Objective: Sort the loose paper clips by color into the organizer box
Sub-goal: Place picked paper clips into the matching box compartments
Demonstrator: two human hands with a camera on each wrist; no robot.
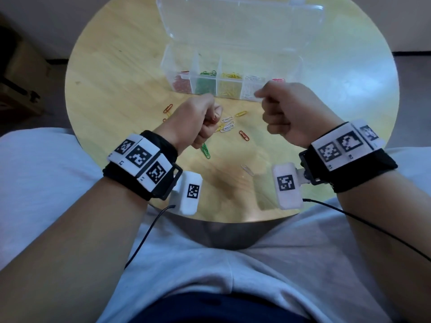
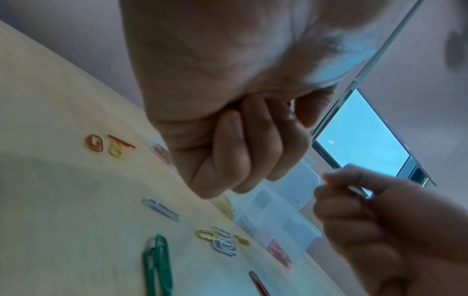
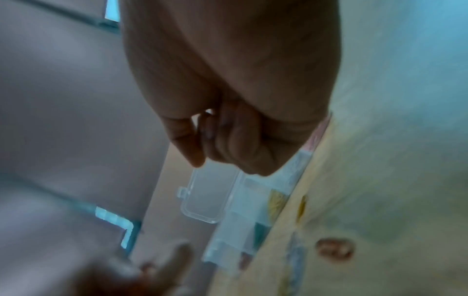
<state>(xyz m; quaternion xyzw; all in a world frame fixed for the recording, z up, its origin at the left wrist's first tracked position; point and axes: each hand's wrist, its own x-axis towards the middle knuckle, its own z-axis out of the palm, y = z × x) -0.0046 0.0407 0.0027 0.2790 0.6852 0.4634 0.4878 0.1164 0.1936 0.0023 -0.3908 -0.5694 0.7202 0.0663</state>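
Observation:
A clear organizer box (image 1: 165,64) stands open at the back of the round table, with red, green, yellow, white and pink clips in separate compartments. My right hand (image 1: 260,95) hovers at its front edge near the white compartment and pinches a thin white paper clip (image 2: 357,189) between thumb and forefinger. My left hand (image 1: 213,120) is curled above the loose clips; a reddish bit shows between its thumb and fingers. Loose on the table lie green clips (image 1: 205,150), white clips (image 1: 228,124), a yellow clip (image 1: 241,113), a red clip (image 1: 244,135) and orange clips (image 1: 168,108).
The box lid (image 1: 240,22) lies flat behind the box. A single pale clip (image 1: 247,170) rests near the table's front edge (image 1: 233,221), just above my lap. Cables run from both wrist cameras. A dark object sits on the floor at the left.

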